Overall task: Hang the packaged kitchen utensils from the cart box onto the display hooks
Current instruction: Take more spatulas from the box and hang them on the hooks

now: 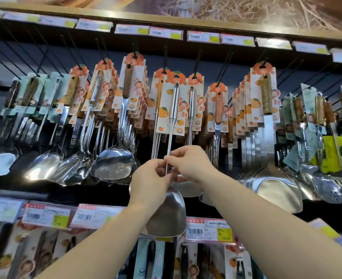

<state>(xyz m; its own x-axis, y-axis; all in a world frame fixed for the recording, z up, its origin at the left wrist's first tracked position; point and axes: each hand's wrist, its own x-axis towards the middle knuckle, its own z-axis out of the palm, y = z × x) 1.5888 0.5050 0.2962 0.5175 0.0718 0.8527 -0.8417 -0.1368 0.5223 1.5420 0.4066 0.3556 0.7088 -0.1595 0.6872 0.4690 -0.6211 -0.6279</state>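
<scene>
Left hand (152, 178) and right hand (188, 164) meet on the thin steel shaft of a packaged spatula (171, 137), fingertips of both pinched around it. Directly above the hands, its orange-printed card (178, 109) sits up at a black display hook (165, 57); whether it is fully seated cannot be told. Below the left hand hangs the spatula blade. Ladles (111, 166) hang left of the hands, turners (274, 186) right.

Both hands up at the rack: left hand (149, 179) & right hand (190, 164) pinch the thin handle of a steel spatula (167, 210), its orange card (176, 101) up by a hook w/ other utensils hanging either side.
</scene>
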